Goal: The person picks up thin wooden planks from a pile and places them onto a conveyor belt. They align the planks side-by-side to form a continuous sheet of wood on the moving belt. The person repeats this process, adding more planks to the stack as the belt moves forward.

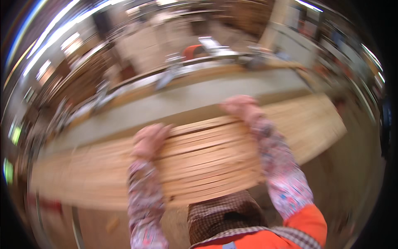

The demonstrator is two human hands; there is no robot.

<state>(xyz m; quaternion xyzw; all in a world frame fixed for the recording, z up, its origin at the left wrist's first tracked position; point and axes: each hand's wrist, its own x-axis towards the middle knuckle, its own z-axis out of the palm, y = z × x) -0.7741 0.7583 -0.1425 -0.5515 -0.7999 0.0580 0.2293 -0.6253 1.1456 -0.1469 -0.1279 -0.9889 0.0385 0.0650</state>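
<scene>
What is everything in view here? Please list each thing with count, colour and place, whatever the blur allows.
Long flat wooden boards: several, uncountable, pale tan, side by side across the centre
Long flat-topped surface: one, grey, beyond the boards
Metal fittings: several, silvery, along its far side
Curved object: one, orange, upper centre
Stacked material, probably wood: one pile visible, brown, upper left
Strip lights: several, white, upper left and right
Checked cloth garment: one, brown and white, lower centre
Garment: one, bright orange, bottom
Patterned sleeves: two, multicoloured, on the forearms
Left grip: one, bare, at the boards' far edge
Right grip: one, bare, same edge, further right
</scene>
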